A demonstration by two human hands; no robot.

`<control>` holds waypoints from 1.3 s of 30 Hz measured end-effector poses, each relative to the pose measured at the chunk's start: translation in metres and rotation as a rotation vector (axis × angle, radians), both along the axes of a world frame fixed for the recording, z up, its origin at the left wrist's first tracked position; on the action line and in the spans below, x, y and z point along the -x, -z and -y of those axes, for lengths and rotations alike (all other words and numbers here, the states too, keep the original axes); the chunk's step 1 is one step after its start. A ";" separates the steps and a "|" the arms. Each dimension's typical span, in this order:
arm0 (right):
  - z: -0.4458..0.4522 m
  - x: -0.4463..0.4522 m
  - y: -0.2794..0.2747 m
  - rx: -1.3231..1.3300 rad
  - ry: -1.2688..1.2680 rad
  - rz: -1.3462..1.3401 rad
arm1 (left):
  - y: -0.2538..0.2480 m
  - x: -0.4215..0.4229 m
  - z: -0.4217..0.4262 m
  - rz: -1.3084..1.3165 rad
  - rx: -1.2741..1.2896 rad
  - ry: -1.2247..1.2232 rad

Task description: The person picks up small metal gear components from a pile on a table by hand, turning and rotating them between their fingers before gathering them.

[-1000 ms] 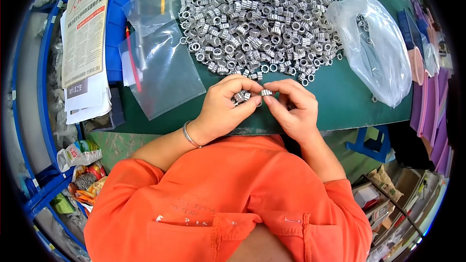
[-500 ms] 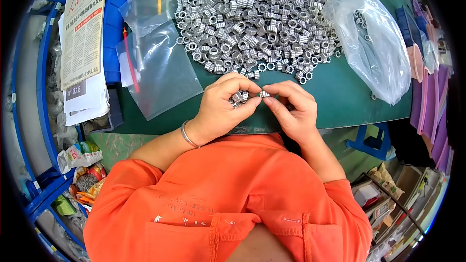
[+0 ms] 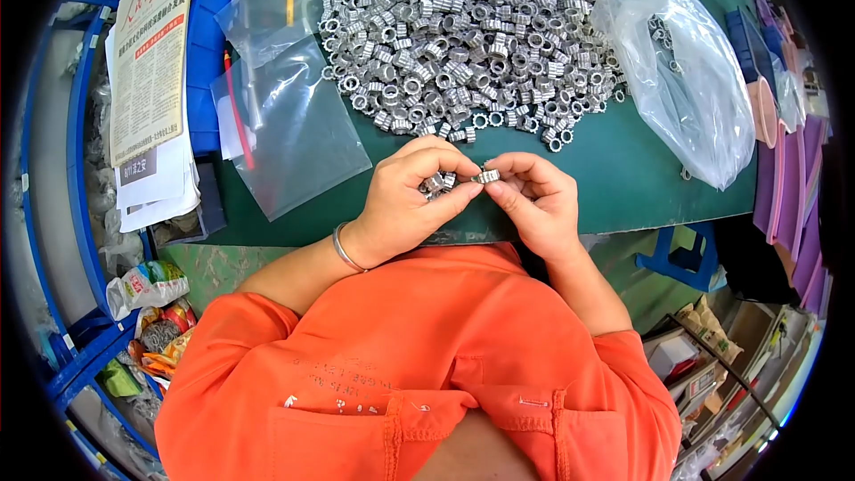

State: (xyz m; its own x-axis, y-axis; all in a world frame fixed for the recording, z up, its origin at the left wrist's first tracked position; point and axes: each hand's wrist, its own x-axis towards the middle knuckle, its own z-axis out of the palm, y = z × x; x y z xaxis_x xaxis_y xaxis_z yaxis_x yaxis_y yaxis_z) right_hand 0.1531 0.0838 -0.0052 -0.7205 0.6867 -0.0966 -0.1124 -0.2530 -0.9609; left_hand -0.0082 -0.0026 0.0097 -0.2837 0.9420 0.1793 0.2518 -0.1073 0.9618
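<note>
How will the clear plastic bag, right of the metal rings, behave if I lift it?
The clear plastic bag is likely floppy and light: its see-through film looks thin and creased. The metal rings showing through it, inside or beneath, might shift or roll, being round.

Glossy, ridged metal rings (image 3: 499,44).

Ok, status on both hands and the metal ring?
Left hand cupping several rings, fingers at the notched metal ring. Right hand pinching that ring. Metal ring pile beyond; nothing visible in the way.
</note>
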 end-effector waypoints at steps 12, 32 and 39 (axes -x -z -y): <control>-0.002 0.002 0.001 -0.133 -0.007 0.046 | -0.001 -0.002 0.000 0.032 -0.015 -0.045; -0.006 0.002 -0.001 -0.374 -0.017 0.128 | 0.002 -0.001 0.001 0.003 -0.017 -0.002; -0.001 0.003 -0.003 -0.374 0.048 0.140 | 0.006 -0.001 0.001 0.007 0.011 0.015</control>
